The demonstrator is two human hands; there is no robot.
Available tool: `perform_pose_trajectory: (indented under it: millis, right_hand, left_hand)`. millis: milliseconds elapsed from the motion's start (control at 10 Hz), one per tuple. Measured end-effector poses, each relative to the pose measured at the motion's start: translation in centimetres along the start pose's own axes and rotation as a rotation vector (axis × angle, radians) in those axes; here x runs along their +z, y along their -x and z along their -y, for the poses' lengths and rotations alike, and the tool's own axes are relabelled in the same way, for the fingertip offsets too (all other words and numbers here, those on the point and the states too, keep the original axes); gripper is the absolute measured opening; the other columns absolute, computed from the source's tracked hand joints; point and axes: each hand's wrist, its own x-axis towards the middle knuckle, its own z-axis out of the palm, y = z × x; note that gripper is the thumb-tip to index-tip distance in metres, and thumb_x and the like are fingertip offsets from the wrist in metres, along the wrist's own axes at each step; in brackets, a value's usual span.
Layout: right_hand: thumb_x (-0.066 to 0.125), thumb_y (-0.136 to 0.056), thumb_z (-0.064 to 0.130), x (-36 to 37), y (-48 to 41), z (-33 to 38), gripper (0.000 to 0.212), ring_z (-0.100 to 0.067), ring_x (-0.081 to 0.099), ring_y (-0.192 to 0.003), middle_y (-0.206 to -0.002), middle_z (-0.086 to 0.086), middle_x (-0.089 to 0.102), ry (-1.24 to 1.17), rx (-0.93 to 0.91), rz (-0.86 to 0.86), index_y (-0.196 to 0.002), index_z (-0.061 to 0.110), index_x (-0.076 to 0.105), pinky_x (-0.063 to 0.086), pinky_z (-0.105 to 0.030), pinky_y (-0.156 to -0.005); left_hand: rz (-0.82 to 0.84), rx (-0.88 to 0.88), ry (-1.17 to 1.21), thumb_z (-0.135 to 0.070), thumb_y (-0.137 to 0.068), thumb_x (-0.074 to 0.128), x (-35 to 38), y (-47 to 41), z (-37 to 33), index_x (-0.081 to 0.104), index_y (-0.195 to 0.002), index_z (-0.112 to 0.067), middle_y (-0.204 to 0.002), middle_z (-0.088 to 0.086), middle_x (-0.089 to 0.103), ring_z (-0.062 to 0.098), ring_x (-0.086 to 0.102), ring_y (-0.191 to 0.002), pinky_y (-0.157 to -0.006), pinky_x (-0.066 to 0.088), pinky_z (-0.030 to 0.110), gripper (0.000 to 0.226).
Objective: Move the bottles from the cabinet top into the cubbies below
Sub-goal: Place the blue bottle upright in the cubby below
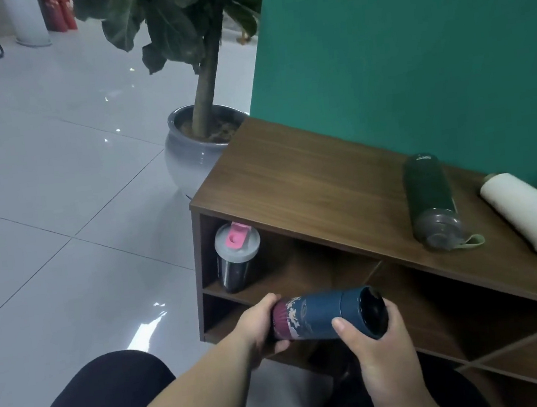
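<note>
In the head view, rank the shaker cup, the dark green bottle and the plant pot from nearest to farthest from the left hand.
From the left hand:
1. Shaker cup, upright in the top-left cubby just above it.
2. Dark green bottle, lying on the cabinet top to the right.
3. Plant pot, on the floor behind the cabinet.

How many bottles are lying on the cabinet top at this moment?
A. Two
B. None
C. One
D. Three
A: a dark green bottle and a cream bottle lie on their sides on the cabinet top; the blue bottle is held in both hands in front of the cubbies, and the pink-lidded bottle already stands in the upper left cubby.
</note>
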Motion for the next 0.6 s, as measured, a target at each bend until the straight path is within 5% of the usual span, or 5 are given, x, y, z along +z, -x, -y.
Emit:
perform_pose_trajectory:
  millis: [200, 300, 400, 500, 600]
  right_hand:
    - [0.092, -0.069, 0.021, 2.8, -4.6, 0.0, 0.059, 0.002, 0.063, -0.088, -0.100, 0.017, 0.067, 0.144, -0.065, -0.018, -0.116, 0.028, 0.058, 0.052, -0.020, -0.078]
    - [0.091, -0.070, 0.029, 4.1, -6.3, -0.1, 0.067, -0.003, 0.065, -0.094, -0.109, 0.015, 0.069, 0.191, -0.075, 0.003, -0.128, 0.027, 0.059, 0.053, -0.029, -0.090]
    - [0.091, -0.070, 0.029, 5.2, -7.8, 0.0, 0.069, -0.008, 0.064, -0.099, -0.109, 0.015, 0.067, 0.178, -0.076, 0.018, -0.131, 0.027, 0.059, 0.048, -0.023, -0.085]
    - [0.092, -0.069, 0.027, 6.2, -9.3, -0.3, 0.066, -0.009, 0.065, -0.102, -0.105, 0.018, 0.065, 0.175, -0.090, 0.014, -0.126, 0.028, 0.060, 0.047, -0.025, -0.089]
    - [0.092, -0.070, 0.026, 6.7, -10.4, -0.8, 0.069, -0.009, 0.061, -0.103, -0.109, 0.015, 0.063, 0.175, -0.076, 0.022, -0.131, 0.025, 0.059, 0.047, -0.027, -0.093]
  left_hand:
    - [-0.046, 0.130, -0.069, -0.027, -0.091, 0.054, 1.0, -3.7, -0.2, 0.069, -0.099, -0.013, -0.070, 0.005, 0.068, 0.019, 0.061, -0.053, -0.052, 0.044, 0.021, 0.022]
    - [-0.024, 0.155, -0.070, -0.029, -0.096, 0.053, 1.8, -4.6, -0.4, 0.071, -0.108, -0.013, -0.088, 0.003, 0.078, 0.015, 0.073, -0.067, -0.057, 0.050, 0.023, 0.027]
    - [-0.042, 0.201, -0.164, -0.035, -0.097, 0.049, 2.4, -4.8, -1.0, 0.070, -0.118, -0.011, -0.118, 0.013, 0.075, 0.029, 0.072, -0.106, -0.078, 0.058, 0.036, 0.038]
    - [-0.094, 0.281, -0.241, -0.039, -0.095, 0.046, 2.9, -5.5, -1.0, 0.064, -0.130, -0.006, -0.134, 0.019, 0.066, 0.038, 0.062, -0.126, -0.107, 0.050, 0.052, 0.051]
    - [-0.062, 0.280, -0.198, -0.037, -0.101, 0.042, 3.5, -5.4, -1.4, 0.058, -0.137, -0.007, -0.142, 0.017, 0.061, 0.036, 0.056, -0.132, -0.112, 0.045, 0.052, 0.050]
